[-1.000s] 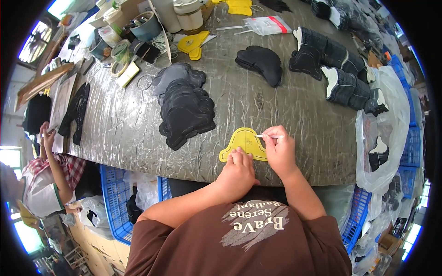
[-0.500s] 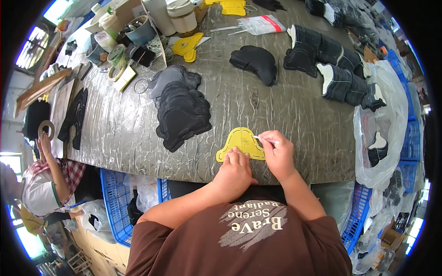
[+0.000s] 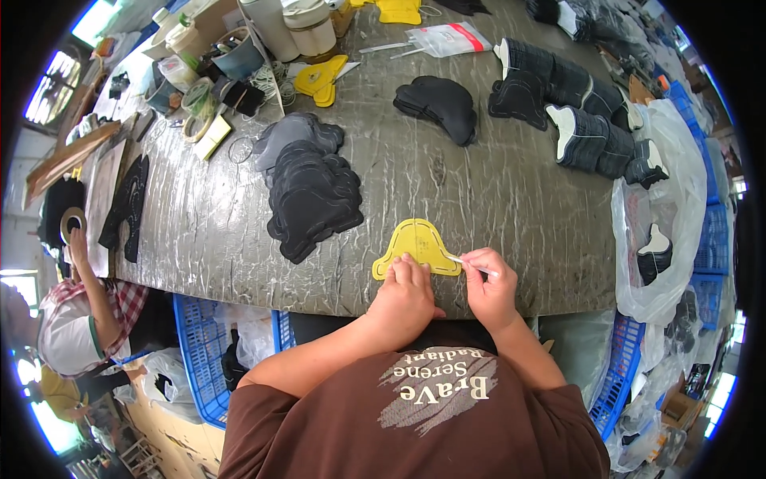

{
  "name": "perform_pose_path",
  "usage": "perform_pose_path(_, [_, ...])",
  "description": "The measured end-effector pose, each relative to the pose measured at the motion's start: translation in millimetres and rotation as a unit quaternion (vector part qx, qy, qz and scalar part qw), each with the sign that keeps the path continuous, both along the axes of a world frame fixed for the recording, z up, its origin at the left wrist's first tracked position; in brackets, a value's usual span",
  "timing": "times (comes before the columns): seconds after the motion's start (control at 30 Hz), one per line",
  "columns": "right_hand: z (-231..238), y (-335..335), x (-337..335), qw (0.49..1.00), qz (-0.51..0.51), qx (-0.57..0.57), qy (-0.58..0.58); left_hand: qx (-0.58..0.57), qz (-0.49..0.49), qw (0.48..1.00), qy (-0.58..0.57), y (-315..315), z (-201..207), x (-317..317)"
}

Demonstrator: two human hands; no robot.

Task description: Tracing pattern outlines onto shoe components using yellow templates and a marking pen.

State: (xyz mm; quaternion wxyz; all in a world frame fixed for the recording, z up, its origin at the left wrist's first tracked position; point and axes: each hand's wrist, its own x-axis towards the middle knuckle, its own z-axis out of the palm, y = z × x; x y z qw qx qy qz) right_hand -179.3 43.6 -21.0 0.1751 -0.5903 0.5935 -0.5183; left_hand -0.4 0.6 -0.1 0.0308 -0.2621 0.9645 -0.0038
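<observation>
A yellow bell-shaped template with slots along its outline lies near the table's front edge. My left hand rests on its lower middle, fingers stretched out and pressing it down. Pinched in my right hand is a slim white marking pen. Its tip meets the template's right side, close to the lower right corner. Whatever lies beneath the template is hidden. Left of it sits a pile of black cut pieces, fanned out, with greyer ones at the far end.
Farther off lie a black curved stack, rows of bundled black pieces with white edges, and another yellow template. Tubs crowd the far left. A plastic bag hangs at the right edge. At left, a person's hand holds a tape roll.
My right hand has moved the pen toward me along the template's right side, to near its lower corner. My left hand keeps its place. The other person's tape roll has shifted slightly left.
</observation>
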Motion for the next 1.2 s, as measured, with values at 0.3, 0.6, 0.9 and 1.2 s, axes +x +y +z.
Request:
perform_pose_path(0.3, [9.7,21.4,-1.2,0.999,-0.034,0.016,0.034,0.012,0.003,1.0,0.005,-0.1,-0.7,-0.7])
perform_pose_path(0.6, [18.4,15.1,6.3,0.995,0.0,0.0,0.097,0.164,0.03,0.986,-0.017,-42.4,21.9,-4.3])
perform_pose_path(0.9, [48.3,-13.0,14.9,0.988,0.065,0.081,0.117,0.371,0.088,0.92,0.085,-119.7,11.0,-7.1])
perform_pose_path(1.2, [28.4,-40.5,55.3,0.982,0.169,0.037,0.069,0.411,0.105,0.903,0.07,-124.7,15.2,-9.9])
